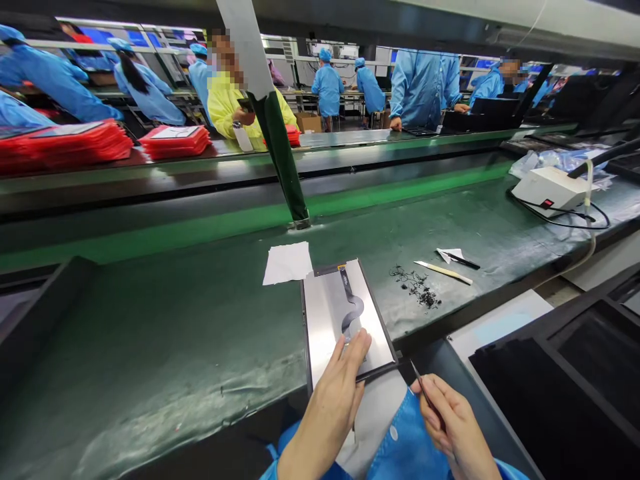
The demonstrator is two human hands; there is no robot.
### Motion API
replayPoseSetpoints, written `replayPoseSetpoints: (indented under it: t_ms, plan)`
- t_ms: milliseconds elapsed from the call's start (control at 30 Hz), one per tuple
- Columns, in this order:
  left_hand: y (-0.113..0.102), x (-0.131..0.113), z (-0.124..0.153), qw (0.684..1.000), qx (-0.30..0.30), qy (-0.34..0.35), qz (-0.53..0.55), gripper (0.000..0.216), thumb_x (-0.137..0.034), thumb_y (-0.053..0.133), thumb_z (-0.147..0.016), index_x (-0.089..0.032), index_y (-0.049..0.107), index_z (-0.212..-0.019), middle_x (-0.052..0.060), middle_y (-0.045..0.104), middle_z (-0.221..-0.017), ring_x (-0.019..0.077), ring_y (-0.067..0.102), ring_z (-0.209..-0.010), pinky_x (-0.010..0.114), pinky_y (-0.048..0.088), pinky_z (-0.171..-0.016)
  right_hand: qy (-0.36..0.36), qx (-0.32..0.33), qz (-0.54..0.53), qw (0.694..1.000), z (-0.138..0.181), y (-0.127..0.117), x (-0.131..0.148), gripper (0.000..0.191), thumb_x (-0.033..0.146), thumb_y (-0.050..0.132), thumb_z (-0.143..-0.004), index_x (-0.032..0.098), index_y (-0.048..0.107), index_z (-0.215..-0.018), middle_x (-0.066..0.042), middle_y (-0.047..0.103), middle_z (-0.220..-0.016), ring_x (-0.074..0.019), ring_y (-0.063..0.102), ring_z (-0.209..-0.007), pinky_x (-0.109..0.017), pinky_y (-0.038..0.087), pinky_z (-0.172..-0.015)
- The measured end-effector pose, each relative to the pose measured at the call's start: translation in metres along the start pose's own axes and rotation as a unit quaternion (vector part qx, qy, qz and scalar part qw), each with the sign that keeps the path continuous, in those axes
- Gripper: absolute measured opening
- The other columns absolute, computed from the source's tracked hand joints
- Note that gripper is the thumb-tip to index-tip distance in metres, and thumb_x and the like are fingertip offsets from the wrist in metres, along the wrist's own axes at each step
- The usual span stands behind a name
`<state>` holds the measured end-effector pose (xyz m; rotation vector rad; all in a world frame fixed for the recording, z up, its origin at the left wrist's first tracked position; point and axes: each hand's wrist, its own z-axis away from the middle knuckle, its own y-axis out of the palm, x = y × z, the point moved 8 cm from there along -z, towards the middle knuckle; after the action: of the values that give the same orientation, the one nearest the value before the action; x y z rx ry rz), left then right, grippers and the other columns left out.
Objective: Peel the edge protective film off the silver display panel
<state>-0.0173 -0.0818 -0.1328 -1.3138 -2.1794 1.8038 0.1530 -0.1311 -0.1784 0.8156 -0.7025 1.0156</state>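
Observation:
A tablet-sized display panel [325, 310] lies silvery back up at the bench's near edge, with a dark frame and a curved flex cable [356, 307] on it. My left hand [337, 383] rests on its lower part, fingers stretched out flat near the cable's lower end. Just right of the panel's lower corner, my right hand [447, 417] is closed around thin dark tweezers [427, 395], their tip pointing up and left. The tip appears apart from the panel. Part of the panel's lower end is hidden under my left hand.
A white paper stack [287, 263] touches the panel's far corner. Black scraps [420, 290], a pale pointed tool [445, 272] and a black-handled tool [463, 260] lie to the right. A white device [553, 190] with cables stands farther right. A green post [285, 160] rises behind; co-workers work beyond.

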Motion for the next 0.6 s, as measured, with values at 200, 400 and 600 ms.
replayPoseSetpoints:
  t_ms: [200, 400, 600]
  plan:
    - [0.001, 0.001, 0.0, 1.0, 0.003, -0.006, -0.001, 0.091, 0.008, 0.038, -0.085, -0.026, -0.001, -0.16, 0.008, 0.044, -0.155, 0.0267, 0.028, -0.147, 0.05, 0.039, -0.116, 0.003, 0.006, 0.002, 1.0, -0.003, -0.008, -0.003, 0.058, 0.073, 0.074, -0.07, 0.017, 0.062, -0.078, 0.011, 0.039, -0.05, 0.0004, 0.018, -0.037, -0.017, 0.013, -0.037]
    - [-0.005, -0.005, -0.004, 1.0, 0.007, 0.001, -0.001, 0.096, 0.011, 0.041, -0.082, -0.026, -0.004, -0.159, 0.01, 0.043, -0.155, 0.0265, 0.03, -0.146, 0.048, 0.038, -0.116, -0.006, -0.003, -0.002, 1.0, -0.004, -0.014, 0.001, 0.057, 0.07, 0.076, -0.069, 0.016, 0.062, -0.079, 0.011, 0.038, -0.05, 0.0002, 0.018, -0.037, -0.016, 0.014, -0.037]
    - [-0.008, -0.008, -0.005, 1.0, 0.005, 0.004, 0.002, 0.101, 0.013, 0.042, -0.081, -0.026, -0.008, -0.159, 0.012, 0.041, -0.156, 0.0268, 0.031, -0.146, 0.05, 0.038, -0.116, -0.022, -0.011, -0.004, 1.0, -0.005, -0.017, 0.008, 0.055, 0.068, 0.079, -0.068, 0.016, 0.063, -0.079, 0.011, 0.038, -0.05, -0.0001, 0.017, -0.038, -0.016, 0.012, -0.036]
